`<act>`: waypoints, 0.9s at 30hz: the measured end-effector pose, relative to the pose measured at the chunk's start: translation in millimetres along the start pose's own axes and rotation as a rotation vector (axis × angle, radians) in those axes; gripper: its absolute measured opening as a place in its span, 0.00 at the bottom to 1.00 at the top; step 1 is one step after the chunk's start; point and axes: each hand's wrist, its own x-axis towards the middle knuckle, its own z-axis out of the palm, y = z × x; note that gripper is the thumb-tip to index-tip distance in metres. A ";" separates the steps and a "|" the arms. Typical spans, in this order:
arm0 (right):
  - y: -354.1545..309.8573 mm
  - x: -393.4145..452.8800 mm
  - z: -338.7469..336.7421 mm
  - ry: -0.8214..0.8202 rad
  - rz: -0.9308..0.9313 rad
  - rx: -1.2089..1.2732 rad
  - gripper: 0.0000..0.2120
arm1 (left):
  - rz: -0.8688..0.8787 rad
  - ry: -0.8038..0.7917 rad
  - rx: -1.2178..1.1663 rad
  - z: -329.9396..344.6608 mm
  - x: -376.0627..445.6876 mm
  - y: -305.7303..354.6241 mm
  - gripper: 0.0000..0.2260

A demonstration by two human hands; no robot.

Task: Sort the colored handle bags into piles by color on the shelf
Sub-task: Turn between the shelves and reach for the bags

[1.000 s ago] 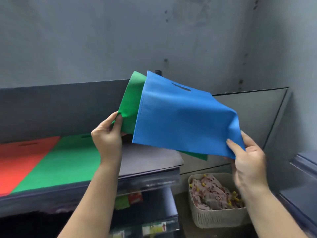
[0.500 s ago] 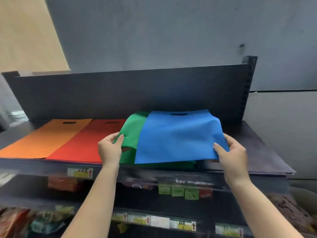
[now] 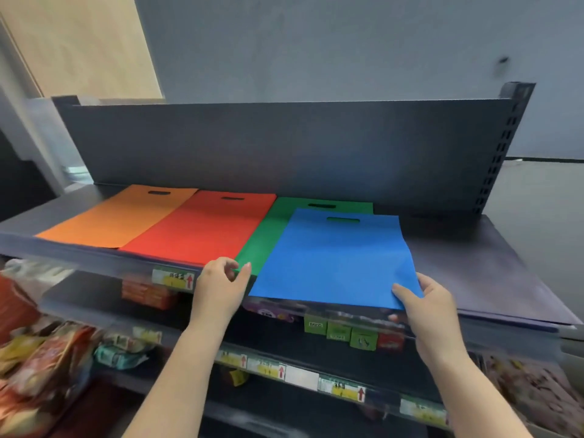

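We're mid-sort: our right hand (image 3: 433,306) pinches the blue bag (image 3: 335,257) by its near corner, lying half across the green bag (image 3: 268,235). Our left hand (image 3: 221,286), fingers loosely apart, touches green's front edge. Next, we judge, blue slides right onto bare shelf (image 3: 474,263), clear of the front lip.

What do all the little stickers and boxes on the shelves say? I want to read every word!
None of it reads clearly.
Yellow-and-green price tags with red arrows on the top shelf's front edge: print blurred.
Same kind of price tags on the lower rail: too small and blurred.
Small green boxes under the top shelf: a short word, too blurred to read.
The orange, red, green and blue flat handle bags: no text.
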 end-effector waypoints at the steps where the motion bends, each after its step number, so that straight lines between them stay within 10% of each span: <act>1: 2.5 -1.2 0.2 -0.021 0.011 0.006 0.14 | -0.064 -0.047 0.005 0.2 -7.5 -0.9 0.12; 15: 22.1 -37.6 36.9 -0.097 -0.062 -0.071 0.16 | -0.067 0.046 -0.125 -35.9 -36.9 -14.8 0.06; 27: -3.0 -97.7 212.7 -0.204 -0.209 0.037 0.18 | 0.089 0.350 -0.260 -183.6 -7.0 -112.9 0.11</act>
